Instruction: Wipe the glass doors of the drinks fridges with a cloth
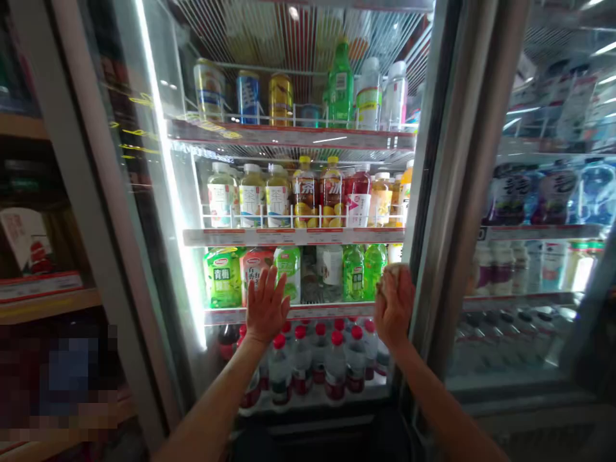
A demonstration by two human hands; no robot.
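Observation:
My left hand (266, 307) is open, fingers spread and pointing up, held flat in front of the third shelf of a lit drinks fridge (293, 236), as if against its glass. It covers a pink-labelled bottle (256, 266), beside a green carton (222, 277). My right hand (394, 308) is at the same height near the fridge's right door post (433, 192). Its fingers curl over a crumpled beige cloth (389, 274). Green bottles (363, 269) stand just to its left. Red-capped water bottles (315, 359) fill the shelf below both hands.
Cans and a green bottle (340, 83) are on the top shelf, tea and juice bottles (303, 192) on the second. A second glass-fronted fridge (539, 231) stands to the right. A glass door panel (120, 212) angles out at left, with wooden shelving (38, 282) behind it.

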